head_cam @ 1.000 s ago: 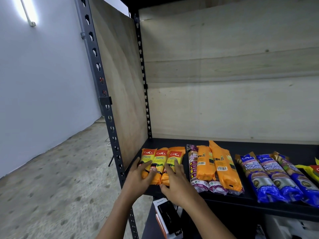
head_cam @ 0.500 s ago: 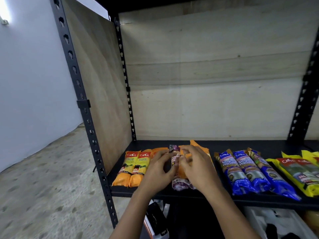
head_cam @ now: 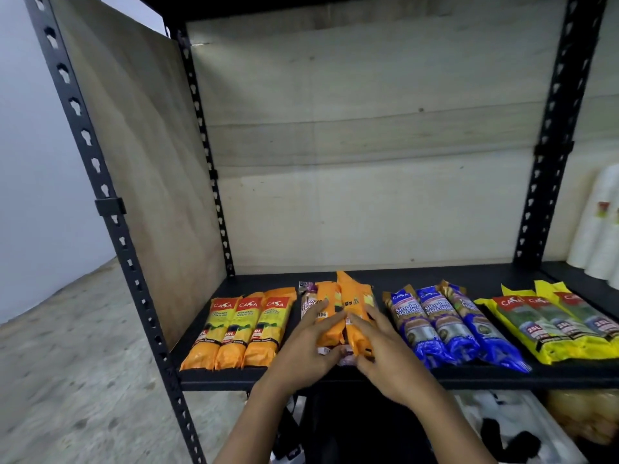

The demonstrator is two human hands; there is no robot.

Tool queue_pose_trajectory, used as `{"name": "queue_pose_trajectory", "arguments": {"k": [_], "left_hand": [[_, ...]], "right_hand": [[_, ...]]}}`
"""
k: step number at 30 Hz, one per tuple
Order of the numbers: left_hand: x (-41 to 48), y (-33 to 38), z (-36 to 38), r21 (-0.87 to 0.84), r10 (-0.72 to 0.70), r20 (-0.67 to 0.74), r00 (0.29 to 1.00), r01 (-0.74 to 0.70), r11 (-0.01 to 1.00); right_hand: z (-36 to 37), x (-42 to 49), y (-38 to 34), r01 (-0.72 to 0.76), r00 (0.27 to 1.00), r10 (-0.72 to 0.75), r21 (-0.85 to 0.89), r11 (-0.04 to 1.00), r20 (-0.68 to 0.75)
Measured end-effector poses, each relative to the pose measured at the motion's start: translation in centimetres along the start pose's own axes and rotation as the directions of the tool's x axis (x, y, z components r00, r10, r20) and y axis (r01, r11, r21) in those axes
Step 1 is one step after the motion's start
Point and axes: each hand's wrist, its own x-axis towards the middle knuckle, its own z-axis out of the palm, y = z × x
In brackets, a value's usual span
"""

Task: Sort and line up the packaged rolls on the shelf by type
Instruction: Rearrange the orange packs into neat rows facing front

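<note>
On the black shelf [head_cam: 418, 276] lie four groups of packaged rolls. Three orange-yellow CASA rolls [head_cam: 234, 329] sit side by side at the left. In the middle lie a purple-ended roll [head_cam: 307, 301] and two orange packs [head_cam: 356, 298], close together. My left hand [head_cam: 306, 351] rests on them from the left with straight fingers. My right hand [head_cam: 385, 349] presses the right orange pack from the other side. Three blue rolls [head_cam: 438, 326] lie to the right, then several yellow CASA packs [head_cam: 552, 324].
Black perforated uprights [head_cam: 110, 209] frame the shelf, with plywood panels [head_cam: 150, 182] at the side and back. White bottles [head_cam: 599, 229] stand in the bay to the right. The shelf below holds a white bag [head_cam: 502, 416] and a yellowish bag [head_cam: 582, 416]. Concrete floor lies to the left.
Both hands have left the three orange-yellow rolls at the left and moved right to the middle group. They now squeeze those packs together. The view has swung right.
</note>
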Motion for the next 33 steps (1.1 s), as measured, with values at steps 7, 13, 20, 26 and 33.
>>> {"name": "queue_pose_trajectory", "arguments": {"k": [7, 13, 20, 26, 33], "left_hand": [[0.2, 0.2, -0.3, -0.043, -0.034, -0.072, 0.997, 0.031, 0.999], [-0.6, 0.7, -1.5, -0.162, -0.076, -0.212, 0.974, 0.041, 0.986], [-3.4, 0.5, -5.8, -0.404, -0.220, -0.447, 0.867, 0.024, 0.915], [-6.8, -1.9, -8.5, -0.577, -0.400, -0.572, 0.717, -0.005, 0.817], [-8.3, -5.4, -9.5, -0.671, -0.545, -0.585, 0.600, 0.019, 0.741]], "right_hand": [[-0.4, 0.2, -0.3, -0.005, 0.997, 0.003, -0.029, 1.000, -0.075], [-0.7, 0.6, -0.9, 0.042, 0.987, -0.035, 0.044, 0.998, -0.158], [0.3, 2.6, -3.5, 0.128, 0.941, -0.007, 0.337, 0.933, -0.337], [5.1, 3.5, -7.6, 0.248, 0.917, -0.072, 0.418, 0.874, -0.393], [10.4, 4.4, -10.9, 0.326, 0.916, -0.245, 0.235, 0.916, -0.318]]}}
